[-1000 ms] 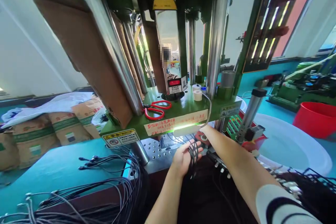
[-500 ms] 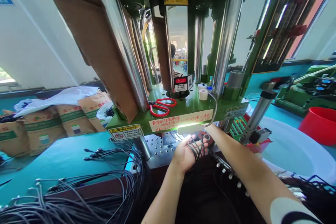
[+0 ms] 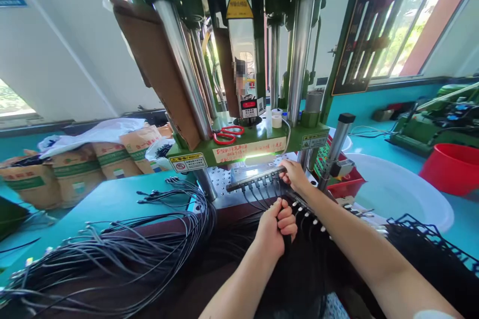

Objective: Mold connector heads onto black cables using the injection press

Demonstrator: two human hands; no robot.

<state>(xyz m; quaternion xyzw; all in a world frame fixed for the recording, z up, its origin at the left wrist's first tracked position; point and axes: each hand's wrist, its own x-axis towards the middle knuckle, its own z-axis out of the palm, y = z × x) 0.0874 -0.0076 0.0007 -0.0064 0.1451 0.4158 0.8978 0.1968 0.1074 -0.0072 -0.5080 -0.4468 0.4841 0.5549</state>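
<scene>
A long dark metal mould bar (image 3: 256, 179) is raised in front of the press, with several black cables (image 3: 260, 192) hanging from its lower side. My right hand (image 3: 294, 175) is closed on the right end of this bar. Below it, my left hand (image 3: 279, 224) is wrapped in a fist round the bunched cables. A second bar with a row of silver connectors (image 3: 307, 213) lies to the right of my left hand. Behind the raised bar is the perforated metal bed (image 3: 220, 179) of the press.
The green press plate (image 3: 258, 140) carries red-handled scissors (image 3: 228, 134) and a white tape roll (image 3: 276, 120). A large pile of black cables (image 3: 149, 254) covers the left bench. Paper sacks (image 3: 71, 174) stand farther left. A red bucket (image 3: 451, 168) and a white tub (image 3: 404, 199) are on the right.
The dark bar with cables has come out from under the press plate in my right hand. My left hand, previously palm up with cables across it, has closed round them and moved slightly lower.
</scene>
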